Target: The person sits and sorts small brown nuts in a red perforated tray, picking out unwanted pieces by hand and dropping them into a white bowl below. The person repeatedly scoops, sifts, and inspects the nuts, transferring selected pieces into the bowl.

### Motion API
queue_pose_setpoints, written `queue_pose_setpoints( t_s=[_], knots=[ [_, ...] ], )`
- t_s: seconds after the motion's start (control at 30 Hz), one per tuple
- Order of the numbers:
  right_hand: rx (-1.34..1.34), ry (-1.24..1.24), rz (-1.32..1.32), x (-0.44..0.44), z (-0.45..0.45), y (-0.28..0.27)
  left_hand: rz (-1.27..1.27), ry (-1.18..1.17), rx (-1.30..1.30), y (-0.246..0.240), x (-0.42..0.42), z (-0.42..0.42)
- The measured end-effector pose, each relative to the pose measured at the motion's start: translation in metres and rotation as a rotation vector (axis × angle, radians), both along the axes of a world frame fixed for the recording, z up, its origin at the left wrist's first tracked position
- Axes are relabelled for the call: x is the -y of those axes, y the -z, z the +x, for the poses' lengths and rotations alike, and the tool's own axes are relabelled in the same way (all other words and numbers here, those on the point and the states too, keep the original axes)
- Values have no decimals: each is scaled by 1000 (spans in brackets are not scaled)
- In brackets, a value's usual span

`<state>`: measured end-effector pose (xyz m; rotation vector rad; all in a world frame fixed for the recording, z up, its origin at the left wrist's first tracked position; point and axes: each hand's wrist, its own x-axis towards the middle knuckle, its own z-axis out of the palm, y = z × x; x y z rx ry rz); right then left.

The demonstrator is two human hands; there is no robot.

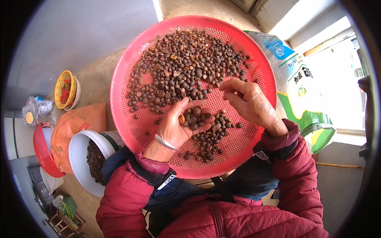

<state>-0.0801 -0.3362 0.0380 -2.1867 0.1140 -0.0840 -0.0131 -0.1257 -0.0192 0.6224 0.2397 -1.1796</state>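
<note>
A round red plastic mesh tray (242,145) rests over my lap. Round dark brown seeds and broken husks form a large pile (178,68) across its far half. A smaller heap of whole seeds (208,142) lies on the near side. My left hand (172,125), palm up and cupped, holds several seeds (195,118), one of them yellowish-brown. To its right, my right hand (251,102) hovers over the mesh near the pile's edge. Its thumb and forefinger are bent close together; whether anything small is between them is hidden.
At left, a tilted white bucket (79,159) holds more dark seeds. Beside it are an orange sack (70,125), a red basin (44,151) and a yellow basket (58,89) with red chillies. A printed white-and-green sack (300,86) stands right, near a bright opening.
</note>
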Motion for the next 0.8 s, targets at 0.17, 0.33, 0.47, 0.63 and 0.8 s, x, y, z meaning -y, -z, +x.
queue_pose_setpoints(
  t_s=[0.17, 0.33, 0.47, 0.63, 0.8],
  knots=[
    [-118, -256, -136, 15, -16, 27, 21, 16, -11, 2, 2, 2],
    [-73, -346, -270, 12, -16, 37, 40, 24, -16, 4, 3, 2],
    [79, -322, -205, 14, -11, 32, 42, 59, -2, 2, -2, 1],
    [-147, -284, -411, 23, -14, 32, 46, 49, 47, 8, -9, 2],
    [-391, -400, -536, 14, -25, 42, 384, 132, 60, 12, -12, 2]
  ],
)
